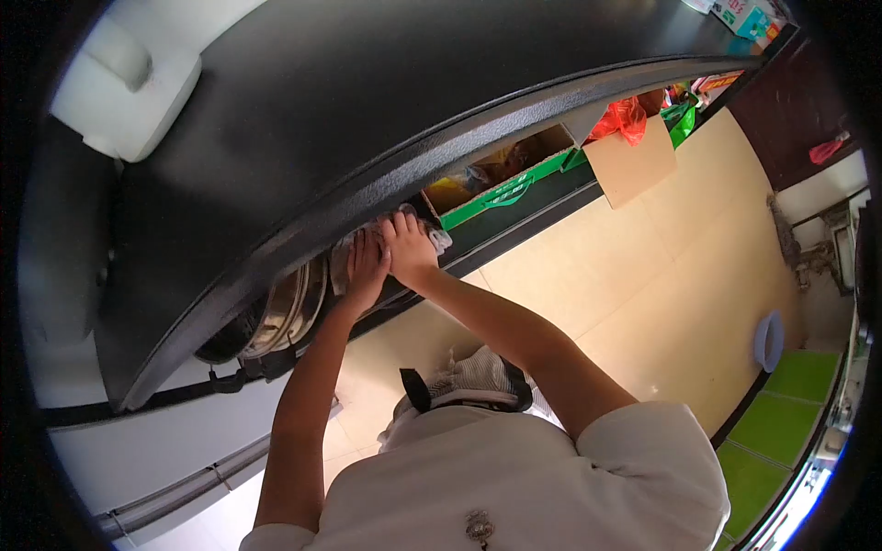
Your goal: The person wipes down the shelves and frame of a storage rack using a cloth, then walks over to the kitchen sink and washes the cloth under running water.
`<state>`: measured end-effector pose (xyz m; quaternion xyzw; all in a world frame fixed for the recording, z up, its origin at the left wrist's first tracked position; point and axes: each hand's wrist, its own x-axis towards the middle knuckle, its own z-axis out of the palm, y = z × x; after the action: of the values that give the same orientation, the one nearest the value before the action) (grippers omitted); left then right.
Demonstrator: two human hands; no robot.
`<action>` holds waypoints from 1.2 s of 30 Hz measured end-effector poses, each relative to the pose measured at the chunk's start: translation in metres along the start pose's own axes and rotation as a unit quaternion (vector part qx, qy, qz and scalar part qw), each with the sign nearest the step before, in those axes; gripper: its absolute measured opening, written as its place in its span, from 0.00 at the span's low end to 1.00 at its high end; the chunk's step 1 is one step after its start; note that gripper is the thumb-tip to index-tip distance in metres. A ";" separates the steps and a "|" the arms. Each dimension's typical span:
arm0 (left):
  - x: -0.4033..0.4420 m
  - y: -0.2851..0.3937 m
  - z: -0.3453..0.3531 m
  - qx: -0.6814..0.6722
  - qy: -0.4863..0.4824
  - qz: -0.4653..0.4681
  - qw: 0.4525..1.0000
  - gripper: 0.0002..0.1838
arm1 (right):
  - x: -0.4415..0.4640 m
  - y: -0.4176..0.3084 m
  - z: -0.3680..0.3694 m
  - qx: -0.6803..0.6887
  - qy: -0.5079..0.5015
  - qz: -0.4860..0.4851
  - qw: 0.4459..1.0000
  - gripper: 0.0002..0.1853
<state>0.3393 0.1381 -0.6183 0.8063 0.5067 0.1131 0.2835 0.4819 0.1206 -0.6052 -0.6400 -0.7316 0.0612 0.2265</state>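
Observation:
A crumpled grey cloth [442, 241] lies on the shelf below the black countertop. My right hand [411, 250] rests on top of it, fingers stretched forward and slightly apart. Close against it on the left, my left hand [369, 272] also presses on the cloth with its fingers extended. The countertop's edge partly shades the left fingertips. Just right of the cloth stands a green-sided cardboard box [501, 195] with bagged things inside. Round metal pans [292, 308] stand on edge to the left of my left hand.
Overhead, the black countertop [386, 101] curves across the view, with a white appliance [138, 87] at its left. A cardboard flap [634, 163] and a red plastic bag [622, 120] stick out from the shelf. On the right are a blue basin [768, 341] and green tiles [781, 418].

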 end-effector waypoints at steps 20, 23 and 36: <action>-0.018 0.015 -0.009 0.017 0.027 0.000 1.000 0.42 | -0.003 0.006 0.002 -0.058 0.037 -0.100 0.993 0.28; -0.089 0.017 0.020 0.068 0.015 0.030 0.997 0.44 | -0.066 0.001 -0.007 -0.022 -0.011 -0.118 0.993 0.30; 0.004 -0.019 0.004 0.000 0.124 0.008 0.992 0.35 | 0.064 -0.015 0.034 -0.133 -0.073 -0.098 0.984 0.26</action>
<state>0.3292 0.1465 -0.6332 0.7903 0.5312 0.2144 0.2173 0.4498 0.1865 -0.6139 -0.5838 -0.8067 -0.0124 0.0907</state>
